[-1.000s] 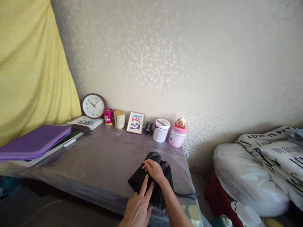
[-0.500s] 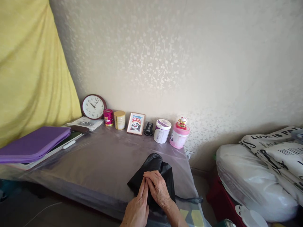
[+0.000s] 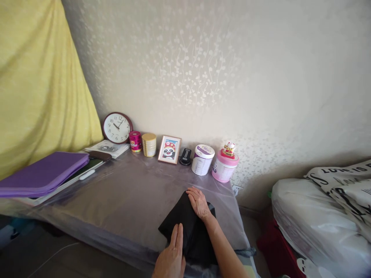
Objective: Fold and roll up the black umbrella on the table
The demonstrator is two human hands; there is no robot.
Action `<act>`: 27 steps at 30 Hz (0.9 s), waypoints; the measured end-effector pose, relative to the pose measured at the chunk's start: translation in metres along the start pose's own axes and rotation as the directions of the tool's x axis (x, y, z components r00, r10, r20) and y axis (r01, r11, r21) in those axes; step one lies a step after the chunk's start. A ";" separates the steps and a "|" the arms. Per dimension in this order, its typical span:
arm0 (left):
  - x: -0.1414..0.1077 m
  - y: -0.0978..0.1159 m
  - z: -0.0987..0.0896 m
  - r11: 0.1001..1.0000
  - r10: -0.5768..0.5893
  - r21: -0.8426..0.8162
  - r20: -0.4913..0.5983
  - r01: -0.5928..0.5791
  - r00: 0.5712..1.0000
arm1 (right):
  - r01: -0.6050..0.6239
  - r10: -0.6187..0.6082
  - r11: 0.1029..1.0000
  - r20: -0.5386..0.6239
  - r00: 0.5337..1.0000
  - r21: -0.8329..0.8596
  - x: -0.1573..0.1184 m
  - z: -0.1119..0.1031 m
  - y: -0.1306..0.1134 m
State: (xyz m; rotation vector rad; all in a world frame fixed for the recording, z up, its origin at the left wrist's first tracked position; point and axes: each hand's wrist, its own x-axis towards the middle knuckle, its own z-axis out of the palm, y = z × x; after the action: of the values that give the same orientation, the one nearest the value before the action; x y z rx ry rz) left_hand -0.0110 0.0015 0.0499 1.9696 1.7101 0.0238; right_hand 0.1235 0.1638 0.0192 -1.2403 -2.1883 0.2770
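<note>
A black cloth-like item lies on the plastic-covered table, near its front right corner. My right hand rests flat on the item's far edge, palm down, fingers pointing away to the left. Lower down, my left hand touches its near left part with extended fingers. Neither hand grips anything visible. The underside of the item is hidden.
Along the wall stand a clock, a pink can, a yellow-lidded jar, a framed panda picture, a white tub and a pink tub. Purple folders lie left; a white bag sits right.
My right hand has moved away from my left, up to the item's far edge. The black item looks flatter and more spread. The view has shifted slightly.
</note>
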 end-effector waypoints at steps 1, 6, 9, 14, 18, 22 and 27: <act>0.000 0.000 0.000 1.000 -0.006 -0.006 0.005 0.006 1.000 | -0.026 0.025 1.000 0.009 1.000 0.007 0.005 0.001 0.004; 0.000 -0.002 0.004 1.000 -0.002 -0.028 -0.016 0.001 1.000 | -0.208 0.208 0.977 -0.008 0.978 -0.041 0.020 -0.004 0.016; 0.000 -0.001 0.006 1.000 -0.002 -0.021 -0.016 0.002 1.000 | -0.260 0.249 0.963 -0.141 0.958 -0.067 0.012 -0.014 0.003; 0.001 -0.002 0.011 1.000 -0.001 -0.024 -0.067 0.000 0.998 | 0.092 -0.089 0.994 -0.036 0.995 0.065 -0.031 -0.018 -0.048; 0.002 -0.003 0.016 0.999 -0.007 -0.047 -0.116 0.002 0.993 | 0.101 -0.102 0.994 0.033 0.994 0.040 -0.037 -0.008 -0.051; 0.000 -0.004 0.016 0.999 -0.012 -0.054 -0.130 0.005 0.991 | -0.172 0.165 0.985 -0.193 0.967 -0.022 -0.024 -0.013 -0.011; -0.002 -0.006 0.016 0.996 -0.001 -0.090 -0.164 -0.014 0.986 | -0.547 0.534 0.836 -0.268 0.802 0.030 -0.053 -0.038 0.032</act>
State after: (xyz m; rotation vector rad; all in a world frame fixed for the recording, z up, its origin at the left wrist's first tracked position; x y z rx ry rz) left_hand -0.0115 -0.0059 0.0344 1.9516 1.7719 0.2686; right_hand 0.1897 0.1326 0.0139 -1.8087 -1.5805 0.2643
